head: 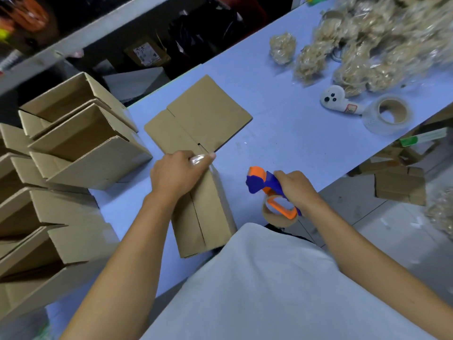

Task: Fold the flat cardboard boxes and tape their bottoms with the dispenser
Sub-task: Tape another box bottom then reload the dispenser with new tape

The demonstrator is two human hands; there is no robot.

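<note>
A folded brown cardboard box point(208, 217) lies bottom-up at the table's near edge, its two flaps meeting along a centre seam. My left hand point(176, 175) rests on the box's far end, fingers curled over the edge, with clear tape glinting at the fingertips. My right hand point(294, 187) grips the handle of the blue and orange tape dispenser point(267, 190), held just right of the box and off its surface. A flat unfolded box point(198, 116) lies on the table beyond the folded one.
Several folded, open boxes point(81, 143) are stacked along the left. A spare tape roll point(389, 114), a white dispenser point(338, 100) and bags of pale straw filler point(367, 57) occupy the far right of the blue table point(282, 133). More cardboard point(399, 187) lies on the floor.
</note>
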